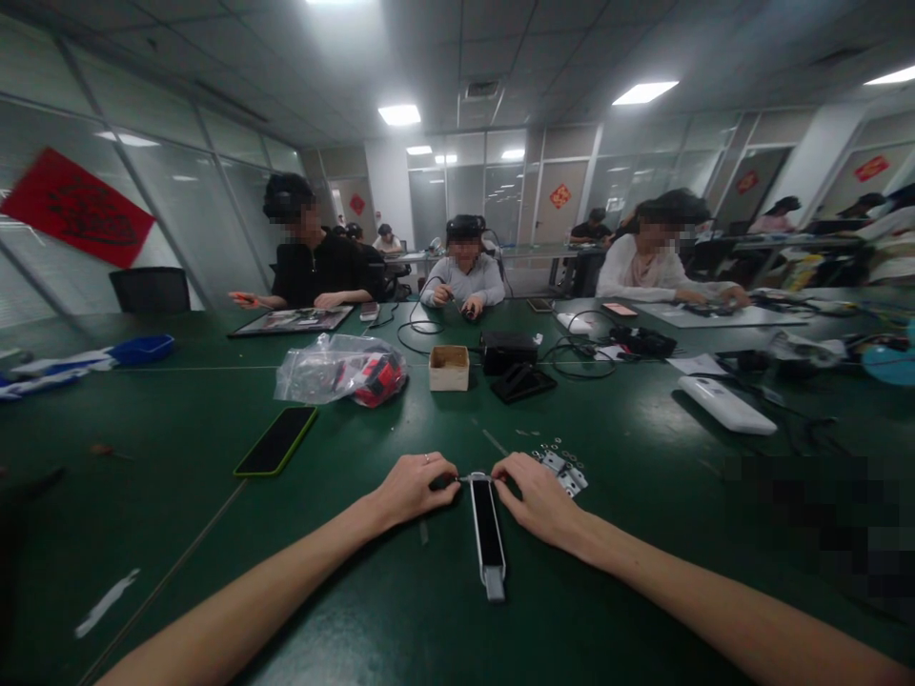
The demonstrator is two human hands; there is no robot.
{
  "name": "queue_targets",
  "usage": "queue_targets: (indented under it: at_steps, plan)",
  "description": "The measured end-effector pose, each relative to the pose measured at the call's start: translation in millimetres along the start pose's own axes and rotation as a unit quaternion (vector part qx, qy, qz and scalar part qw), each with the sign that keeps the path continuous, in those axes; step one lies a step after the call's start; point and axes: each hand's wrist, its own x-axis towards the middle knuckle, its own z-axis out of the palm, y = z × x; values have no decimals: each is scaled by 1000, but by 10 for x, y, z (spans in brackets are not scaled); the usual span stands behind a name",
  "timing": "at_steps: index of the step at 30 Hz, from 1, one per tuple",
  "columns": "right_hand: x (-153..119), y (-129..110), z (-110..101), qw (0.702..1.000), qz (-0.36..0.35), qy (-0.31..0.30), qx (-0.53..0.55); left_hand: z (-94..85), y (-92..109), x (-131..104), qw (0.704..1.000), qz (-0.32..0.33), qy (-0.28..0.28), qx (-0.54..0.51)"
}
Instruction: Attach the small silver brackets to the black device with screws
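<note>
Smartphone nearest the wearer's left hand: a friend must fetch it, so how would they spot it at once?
On the big green table, find the wearer's left hand. Left of it and slightly farther away, nearer than the clear plastic bag, lies the smartphone. A bright yellow-green edge around its dark face sets it apart.

Ceiling panels [644, 93] are blowing out white; everything below is sitting dim, lower corners darkest. Surface [343, 610] is showing faint sheen at bottom. Wide lens is bending and smearing edges; background is looking soft; pixel blocks are masking lower right.
</note>
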Motion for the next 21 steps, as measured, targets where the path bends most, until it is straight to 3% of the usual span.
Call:
queue_targets:
  at_steps: [21]
  plan:
    - [-16,54,42,999,-20,25,5,-3,12,3,1000,-10,12,-26]
